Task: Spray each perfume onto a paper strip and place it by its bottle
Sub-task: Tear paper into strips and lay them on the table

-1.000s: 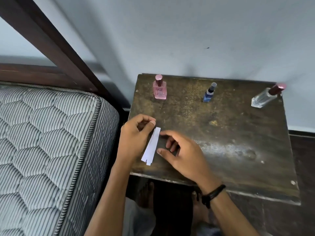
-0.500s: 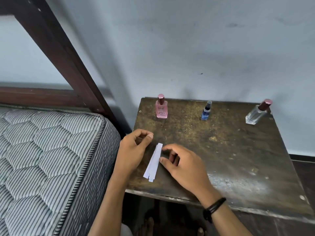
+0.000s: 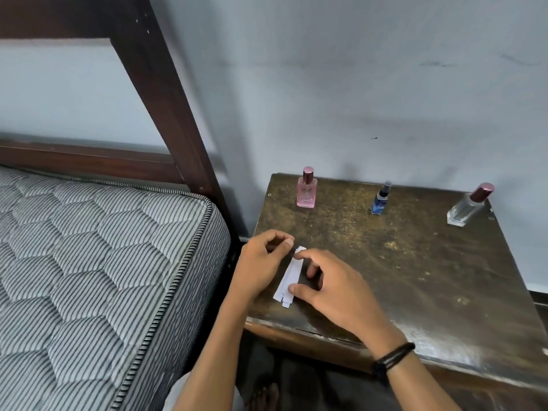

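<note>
While the left hand [image 3: 261, 262] stays curled just beside them with nothing visible in it, the right hand [image 3: 335, 289] has shifted onto the thin white paper strips [image 3: 289, 277]: index fingertip on the far end, thumb against the near end, pinching the small fanned stack. They lie flat on the near-left part of the worn dark wooden table [image 3: 415, 277], well apart from the pink square glass bottle [image 3: 307, 192], small blue spray bottle [image 3: 379, 200] and clear glass bottle with maroon cap [image 3: 467, 207] lined along the back edge. Probably separating one strip; nothing sprayed or placed yet.
</note>
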Action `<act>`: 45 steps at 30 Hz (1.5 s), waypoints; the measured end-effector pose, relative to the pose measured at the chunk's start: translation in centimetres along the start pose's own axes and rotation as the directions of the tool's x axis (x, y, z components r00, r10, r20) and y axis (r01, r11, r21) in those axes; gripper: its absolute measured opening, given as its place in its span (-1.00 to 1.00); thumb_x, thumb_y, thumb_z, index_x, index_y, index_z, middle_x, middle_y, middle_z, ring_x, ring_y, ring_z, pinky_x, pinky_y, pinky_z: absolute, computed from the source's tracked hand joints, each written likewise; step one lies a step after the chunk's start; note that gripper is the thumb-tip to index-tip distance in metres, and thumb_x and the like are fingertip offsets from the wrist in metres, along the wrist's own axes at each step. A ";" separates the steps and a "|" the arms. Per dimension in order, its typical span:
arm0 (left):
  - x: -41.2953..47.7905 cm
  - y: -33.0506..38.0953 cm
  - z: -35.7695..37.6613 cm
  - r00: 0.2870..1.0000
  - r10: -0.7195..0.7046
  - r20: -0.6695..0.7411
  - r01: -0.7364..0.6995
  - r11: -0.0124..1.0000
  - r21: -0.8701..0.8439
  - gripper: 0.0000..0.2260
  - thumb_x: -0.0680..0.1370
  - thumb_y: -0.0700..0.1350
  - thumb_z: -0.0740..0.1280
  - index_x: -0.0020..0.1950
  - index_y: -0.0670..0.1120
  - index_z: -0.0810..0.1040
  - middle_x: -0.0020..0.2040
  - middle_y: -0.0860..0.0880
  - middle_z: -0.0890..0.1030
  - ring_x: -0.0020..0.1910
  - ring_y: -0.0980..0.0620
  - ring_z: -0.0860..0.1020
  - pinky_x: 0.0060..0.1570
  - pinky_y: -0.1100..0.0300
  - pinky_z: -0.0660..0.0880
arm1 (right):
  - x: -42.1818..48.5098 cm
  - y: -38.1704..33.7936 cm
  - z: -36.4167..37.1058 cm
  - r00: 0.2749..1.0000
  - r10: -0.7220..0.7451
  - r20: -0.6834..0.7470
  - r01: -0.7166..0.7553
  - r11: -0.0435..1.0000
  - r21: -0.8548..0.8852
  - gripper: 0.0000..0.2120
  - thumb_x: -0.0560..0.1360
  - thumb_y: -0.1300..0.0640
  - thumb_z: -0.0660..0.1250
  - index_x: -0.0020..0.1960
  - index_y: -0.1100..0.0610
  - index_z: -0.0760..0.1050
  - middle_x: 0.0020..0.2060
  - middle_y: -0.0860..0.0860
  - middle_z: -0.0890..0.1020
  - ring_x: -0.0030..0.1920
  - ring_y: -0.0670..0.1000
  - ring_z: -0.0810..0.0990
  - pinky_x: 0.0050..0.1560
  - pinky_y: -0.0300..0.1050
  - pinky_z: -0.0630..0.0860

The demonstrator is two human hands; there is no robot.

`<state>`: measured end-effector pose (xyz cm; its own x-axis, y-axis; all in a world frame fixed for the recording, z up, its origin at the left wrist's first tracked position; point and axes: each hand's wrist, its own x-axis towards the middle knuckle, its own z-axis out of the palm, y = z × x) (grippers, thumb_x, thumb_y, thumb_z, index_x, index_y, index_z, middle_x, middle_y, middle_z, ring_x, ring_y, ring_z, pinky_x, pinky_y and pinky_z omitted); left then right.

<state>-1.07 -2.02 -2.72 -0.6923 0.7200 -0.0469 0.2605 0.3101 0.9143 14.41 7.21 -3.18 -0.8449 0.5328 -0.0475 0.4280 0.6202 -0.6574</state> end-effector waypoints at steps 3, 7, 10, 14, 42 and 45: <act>0.3 0.0 0.1 1.000 -0.011 0.029 0.012 1.000 -0.012 -0.87 0.61 -0.16 0.36 0.01 0.01 0.69 -0.10 0.22 0.69 -0.04 0.25 0.63 0.04 0.38 0.50 | -0.2 -0.1 0.1 0.999 -0.034 0.018 0.035 0.998 -0.060 -0.40 0.37 -0.37 0.46 0.34 -0.31 0.35 -0.09 -0.33 0.41 -0.11 -0.26 0.43 -0.21 -0.28 0.31; 0.4 -0.5 -0.3 0.995 -0.029 0.093 0.032 0.999 -0.036 -0.79 0.63 -0.24 0.30 0.07 -0.01 0.69 -0.08 0.13 0.69 -0.02 0.20 0.63 0.13 0.25 0.53 | -0.6 -0.4 0.3 0.992 -0.087 0.089 0.101 0.982 -0.157 -0.34 0.33 -0.46 0.42 0.33 -0.30 0.31 -0.07 -0.42 0.30 -0.03 -0.20 0.30 -0.21 -0.25 0.27; 0.3 -0.7 -0.7 0.995 -0.034 0.093 0.038 0.999 -0.038 -0.76 0.63 -0.25 0.29 0.06 0.02 0.69 -0.08 0.12 0.69 -0.04 0.20 0.62 0.15 0.17 0.53 | -0.6 -0.5 0.3 0.991 -0.084 0.103 0.101 0.980 -0.173 -0.46 0.39 -0.41 0.42 0.28 -0.28 0.37 -0.08 -0.33 0.29 -0.01 -0.19 0.30 -0.16 -0.18 0.32; 0.1 -0.5 -0.4 0.995 -0.029 0.095 0.032 0.999 -0.034 -0.80 0.63 -0.20 0.31 0.05 0.06 0.69 -0.05 0.19 0.68 0.00 0.23 0.61 0.12 0.27 0.51 | -0.7 -0.7 0.2 0.991 -0.075 0.111 0.093 0.983 -0.161 -0.55 0.45 -0.35 0.40 0.27 -0.27 0.43 -0.06 -0.29 0.29 0.00 -0.18 0.33 -0.11 -0.21 0.36; -0.6 0.3 0.0 0.992 0.055 0.111 -0.067 0.993 0.101 -0.75 0.52 -0.28 0.46 0.12 0.00 0.68 0.05 0.07 0.61 -0.06 0.13 0.59 -0.03 0.43 0.46 | 0.0 0.8 -0.8 0.977 0.197 -0.078 -0.149 0.901 0.407 -0.81 0.42 0.08 0.61 -0.23 -0.04 0.60 -0.33 -0.26 0.63 -0.34 -0.21 0.55 -0.31 -0.41 0.35; -0.7 0.4 -0.1 0.993 0.059 0.105 -0.072 0.989 0.128 -0.77 0.51 -0.26 0.47 0.10 0.00 0.69 0.03 0.08 0.59 -0.06 0.11 0.58 -0.03 0.41 0.46 | 0.0 0.8 -0.8 0.976 0.205 -0.076 -0.154 0.889 0.430 -0.83 0.44 0.11 0.60 -0.22 -0.04 0.62 -0.35 -0.26 0.64 -0.36 -0.22 0.55 -0.34 -0.43 0.36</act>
<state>-0.55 -2.43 -2.27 -0.6016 0.7981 -0.0347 0.3936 0.3339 0.8565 14.98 8.15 -3.10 -0.7125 0.6906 -0.1242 0.3724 0.2220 -0.9011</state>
